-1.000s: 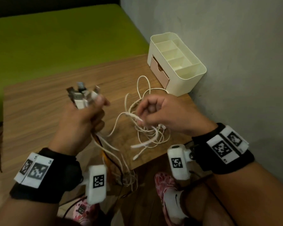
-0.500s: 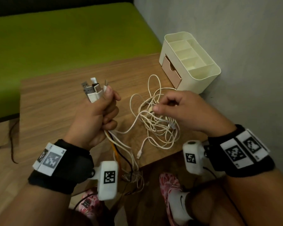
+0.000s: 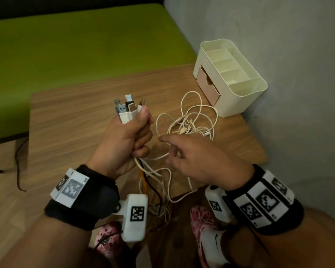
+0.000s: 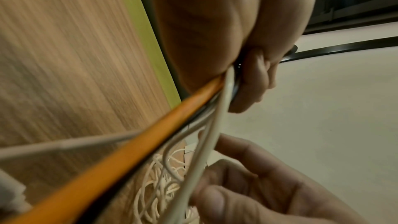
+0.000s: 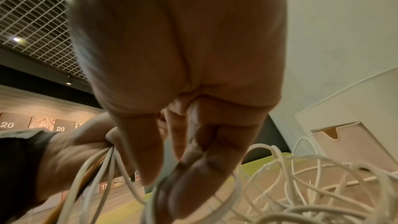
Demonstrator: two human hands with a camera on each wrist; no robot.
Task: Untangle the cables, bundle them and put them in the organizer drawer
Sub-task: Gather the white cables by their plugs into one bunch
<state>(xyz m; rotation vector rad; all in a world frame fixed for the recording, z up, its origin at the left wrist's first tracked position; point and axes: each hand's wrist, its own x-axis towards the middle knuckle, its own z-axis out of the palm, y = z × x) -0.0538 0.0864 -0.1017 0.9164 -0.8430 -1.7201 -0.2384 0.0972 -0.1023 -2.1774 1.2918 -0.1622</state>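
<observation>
Fingers of my left hand are clamping the gathered plug ends; my right hand is reaching, fingers loosely extended, into the white cable tangle just beyond them. Untangling partly done; bundling pending, and organizer drawer looks nearly shut.

- Black wristbands on both bare forearms — white tiles with black square-code markers.
- White camera blocks, each coded, under the wrists.
- Pink patterned shoes, white socks.
</observation>
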